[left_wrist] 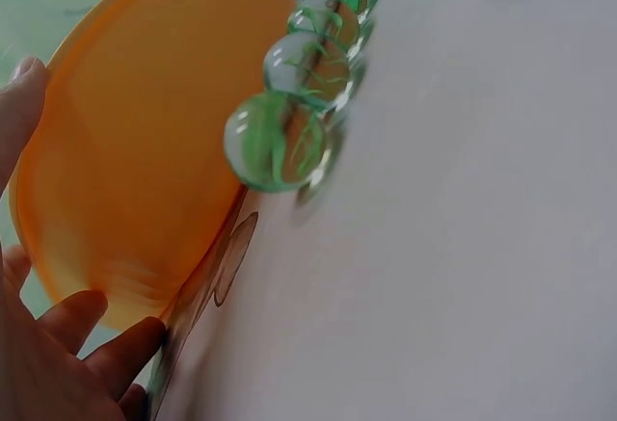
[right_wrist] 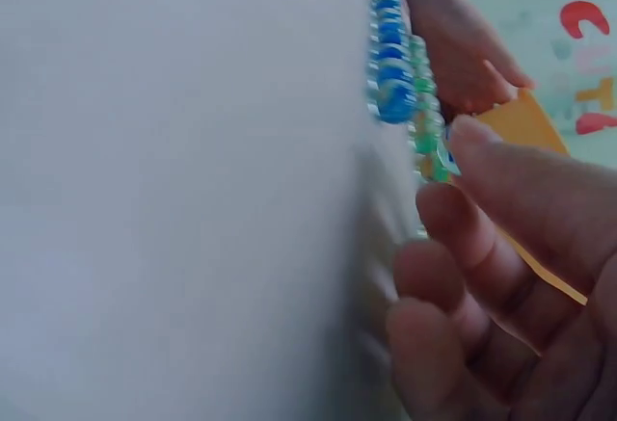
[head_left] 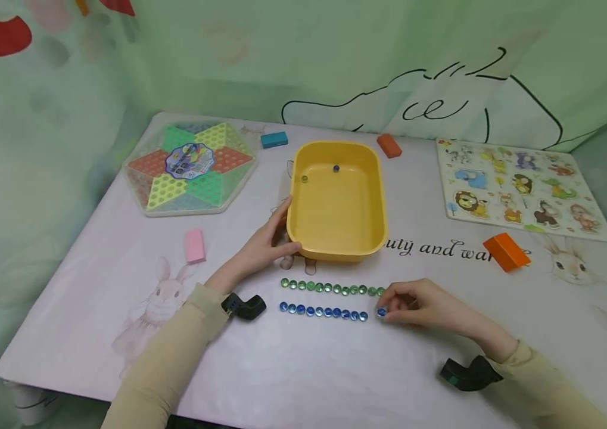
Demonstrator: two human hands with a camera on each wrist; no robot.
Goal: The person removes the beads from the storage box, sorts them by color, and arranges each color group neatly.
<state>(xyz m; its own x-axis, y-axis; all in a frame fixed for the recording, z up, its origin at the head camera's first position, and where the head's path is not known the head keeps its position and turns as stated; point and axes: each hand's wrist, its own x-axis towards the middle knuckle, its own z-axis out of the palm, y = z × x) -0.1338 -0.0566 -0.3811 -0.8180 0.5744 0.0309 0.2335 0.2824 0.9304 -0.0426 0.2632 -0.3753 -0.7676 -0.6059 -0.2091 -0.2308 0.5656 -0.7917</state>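
Observation:
Two rows of glass marbles lie in front of a yellow tray [head_left: 338,250]: a green marble row [head_left: 327,288] nearer the tray and a blue marble row [head_left: 327,311] below it. My right hand [head_left: 421,304] pinches one blue marble [head_left: 382,311] between thumb and fingertips, just right of the blue row's end. Behind that hand is the right end of the green row. My left hand [head_left: 260,249] rests against the tray's left side, fingers extended along the wall and thumb at the front corner. Inside the tray are a green marble [head_left: 304,179] and a dark blue marble [head_left: 336,168].
A Chinese checkers board [head_left: 190,170] lies back left, an animal puzzle board [head_left: 523,185] back right. Around them are a pink block [head_left: 195,245], a blue block [head_left: 274,140], a small orange block [head_left: 389,145] and a larger orange block [head_left: 507,251]. A curtain [head_left: 335,59] hangs behind the table.

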